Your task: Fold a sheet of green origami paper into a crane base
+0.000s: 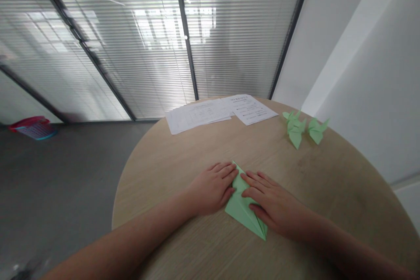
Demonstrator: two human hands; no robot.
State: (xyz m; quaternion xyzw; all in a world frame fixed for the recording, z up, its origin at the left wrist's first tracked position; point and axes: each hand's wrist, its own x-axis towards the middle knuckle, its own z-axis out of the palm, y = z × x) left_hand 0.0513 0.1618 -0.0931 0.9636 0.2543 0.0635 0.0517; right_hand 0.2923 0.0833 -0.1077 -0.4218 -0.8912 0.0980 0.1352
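A folded sheet of light green origami paper (241,208) lies flat on the wooden table between my hands, its narrow tip pointing away from me. Along its left edge rests my left hand (215,186), fingers stretched out and fingertips on the paper near the tip. My right hand (271,201) lies over the right side with its fingers extended and slightly spread, covering part of that edge. Fold lines and stacked layers show at the near right corner. Neither hand grips the paper; both press on it from above.
Several folded green paper figures (296,130) stand at the table's back right. Printed white sheets (200,116) lie along the far edge of the round table (157,162). Beyond are blinds-covered glass panels and a white wall (370,74). A red and blue basket (34,128) sits on the floor at left.
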